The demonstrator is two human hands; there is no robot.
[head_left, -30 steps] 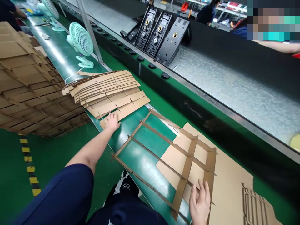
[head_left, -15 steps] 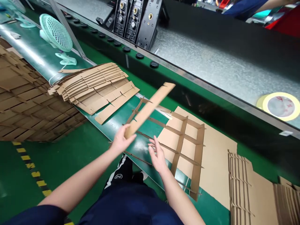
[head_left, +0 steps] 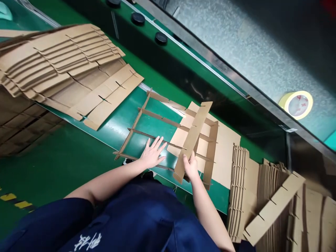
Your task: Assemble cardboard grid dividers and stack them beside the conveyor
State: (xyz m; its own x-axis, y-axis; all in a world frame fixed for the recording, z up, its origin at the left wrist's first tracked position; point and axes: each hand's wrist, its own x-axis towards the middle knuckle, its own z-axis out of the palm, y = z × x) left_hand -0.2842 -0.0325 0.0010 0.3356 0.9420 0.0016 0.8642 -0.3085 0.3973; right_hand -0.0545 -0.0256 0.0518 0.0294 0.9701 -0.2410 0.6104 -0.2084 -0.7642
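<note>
My right hand grips a slotted cardboard strip near its lower end, thumb on top. The strip lies slanted over a partly interlocked cardboard divider grid; whether its slots meet the crosspieces cannot be told. With fingers spread, my left hand hovers at or rests on the grid's near crosspieces, left of the strip, holding nothing. The grid's left end piece stands upright across the long crosspieces. Beneath the grid's right part is a flat cardboard sheet.
A fanned pile of slotted strips covers the left of the green bench. Stacked cardboard dividers fill the right side, with one loose strip on top. A tape roll sits on the metal ledge beyond.
The strip has passed from my left hand to my right and moved rightward over the grid. My left hand has opened and lowered toward the crosspieces. The view has shifted right.
</note>
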